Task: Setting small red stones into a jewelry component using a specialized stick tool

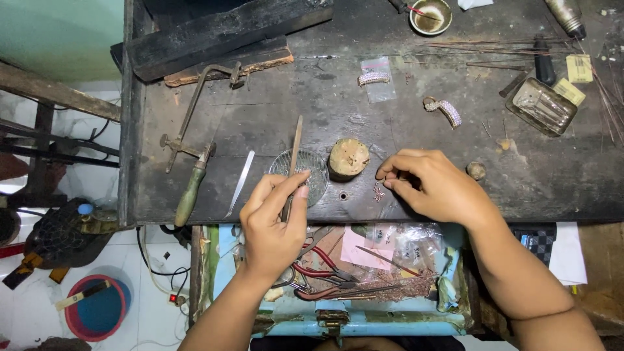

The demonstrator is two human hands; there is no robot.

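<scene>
Two grips closed: left hand point(273, 221) pinching file point(294, 156), right hand point(426, 185) pinching something unseen near bench edge point(364, 218).

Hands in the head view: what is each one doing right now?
Left hand: closed on a thin metal file.
Right hand: fingertips pinched together above a small ornament; whether it holds anything cannot be told.

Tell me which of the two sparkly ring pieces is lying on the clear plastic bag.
The left sparkly ring piece, straight above the wooden block; it rests on the clear bag. The right one lies on bare bench.
</scene>
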